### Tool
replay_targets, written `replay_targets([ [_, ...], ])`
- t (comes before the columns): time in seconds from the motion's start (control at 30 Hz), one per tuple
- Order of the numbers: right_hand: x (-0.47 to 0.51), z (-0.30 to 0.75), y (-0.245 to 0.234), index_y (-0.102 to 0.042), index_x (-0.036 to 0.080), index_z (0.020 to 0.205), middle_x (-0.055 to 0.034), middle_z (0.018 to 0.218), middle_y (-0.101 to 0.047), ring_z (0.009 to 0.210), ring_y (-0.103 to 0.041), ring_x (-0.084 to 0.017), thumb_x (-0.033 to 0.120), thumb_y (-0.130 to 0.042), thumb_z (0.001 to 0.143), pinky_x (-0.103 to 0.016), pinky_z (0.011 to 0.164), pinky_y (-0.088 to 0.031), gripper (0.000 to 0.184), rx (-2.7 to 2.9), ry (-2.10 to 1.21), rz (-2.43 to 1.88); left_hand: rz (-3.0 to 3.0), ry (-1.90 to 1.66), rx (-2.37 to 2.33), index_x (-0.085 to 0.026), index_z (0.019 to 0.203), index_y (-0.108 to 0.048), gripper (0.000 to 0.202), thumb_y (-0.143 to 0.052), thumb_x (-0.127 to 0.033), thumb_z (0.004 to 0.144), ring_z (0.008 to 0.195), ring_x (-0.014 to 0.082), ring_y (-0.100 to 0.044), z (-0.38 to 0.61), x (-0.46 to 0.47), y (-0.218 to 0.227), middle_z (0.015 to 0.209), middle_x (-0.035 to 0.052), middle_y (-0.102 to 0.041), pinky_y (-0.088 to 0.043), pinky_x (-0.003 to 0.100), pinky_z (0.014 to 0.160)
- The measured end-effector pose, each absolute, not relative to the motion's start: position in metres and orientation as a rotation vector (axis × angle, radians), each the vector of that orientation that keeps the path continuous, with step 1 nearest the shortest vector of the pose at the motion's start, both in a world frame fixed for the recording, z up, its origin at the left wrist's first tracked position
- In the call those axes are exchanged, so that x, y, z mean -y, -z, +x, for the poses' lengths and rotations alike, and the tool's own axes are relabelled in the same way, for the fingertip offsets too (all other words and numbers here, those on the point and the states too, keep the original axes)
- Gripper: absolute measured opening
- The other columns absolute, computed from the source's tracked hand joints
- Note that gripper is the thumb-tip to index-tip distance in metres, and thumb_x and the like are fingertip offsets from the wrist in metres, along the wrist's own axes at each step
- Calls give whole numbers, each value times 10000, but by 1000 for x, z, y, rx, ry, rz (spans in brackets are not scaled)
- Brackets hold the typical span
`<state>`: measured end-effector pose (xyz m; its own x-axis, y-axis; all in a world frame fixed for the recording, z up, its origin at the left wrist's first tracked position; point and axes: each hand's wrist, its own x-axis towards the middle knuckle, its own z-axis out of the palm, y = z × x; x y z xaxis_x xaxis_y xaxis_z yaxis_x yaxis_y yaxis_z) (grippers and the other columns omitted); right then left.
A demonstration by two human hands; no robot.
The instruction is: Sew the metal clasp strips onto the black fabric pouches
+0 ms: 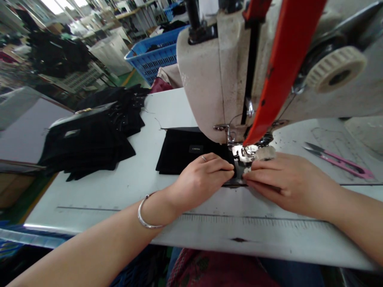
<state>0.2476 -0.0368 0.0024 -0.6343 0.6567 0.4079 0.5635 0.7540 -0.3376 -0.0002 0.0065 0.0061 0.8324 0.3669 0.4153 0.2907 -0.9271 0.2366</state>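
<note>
A folded piece of black fabric [178,149] with a small dark label [196,149] lies on the sewing machine's bed, its right end at the presser foot [245,152]. My left hand [202,177] rests over its near right corner, thumb and fingers pinched together on the edge. Just right of the foot, my right hand [287,181] has its fingers closed, tips down by the metal needle plate [237,175]. Whatever those fingertips hold is hidden. The sewing machine [203,75] stands directly above, with a red strip [284,63] running down its front.
Stacked black fabric pieces [89,139] lie at the left of the white table [143,203]. Pink-handled scissors [338,161] are beyond my right hand. A ruler scale [269,222] runs along the near edge. Behind the table stands a blue basket [155,56].
</note>
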Motion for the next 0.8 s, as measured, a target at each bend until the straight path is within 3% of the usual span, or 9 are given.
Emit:
replay_targets([
  [0.13, 38, 244, -2, -697, 159, 1148, -94, 1141, -722, 953, -667, -217, 189, -522, 996, -374, 796, -518, 233, 2468, -192, -890, 2875, -672, -501, -108, 1079, -698, 165, -565, -86, 984, 1040, 172, -693, -4, -6, -7, 1076, 80, -753, -579, 318, 979],
  [0.37, 39, 235, 3, -689, 142, 1150, -120, 1022, -704, 867, -651, -268, 180, -518, 966, -429, 709, -530, 255, 2498, -78, -995, 2933, -564, -390, -132, 1162, -692, 261, -499, -72, 997, 1142, 166, -689, -11, -19, -4, 1182, 81, -756, -569, 333, 1057],
  [0.6, 35, 228, 8, -685, 138, 1174, -113, 1009, -690, 885, -651, -299, 222, -508, 992, -453, 713, -532, 268, 2449, -56, -1130, 2899, -719, -429, -138, 1044, -721, 226, -499, -99, 1017, 1067, 140, -721, -6, -40, -1, 1086, 52, -784, -586, 279, 999],
  [0.8, 35, 227, 9, -686, 116, 1150, -120, 1055, -708, 876, -651, -289, 222, -502, 993, -443, 729, -534, 264, 2448, 16, -1093, 2888, -816, -512, -159, 1000, -745, 208, -538, -136, 1012, 1027, 149, -728, -2, -57, 6, 1030, 31, -787, -578, 292, 1004],
])
